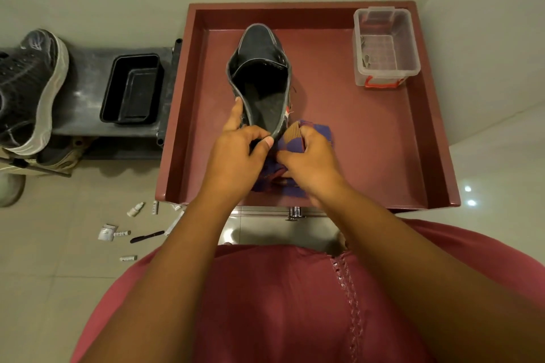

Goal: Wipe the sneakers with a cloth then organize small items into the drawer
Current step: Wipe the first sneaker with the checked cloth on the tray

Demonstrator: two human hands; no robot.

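Two hands [236, 153] (dark sneaker [259, 79], patterned cloth [295, 138])

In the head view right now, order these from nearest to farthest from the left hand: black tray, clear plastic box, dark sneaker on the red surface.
1. Dark sneaker: gripped at its heel by the left hand.
2. Black tray: left, on the grey bench.
3. Clear plastic box: far right corner.
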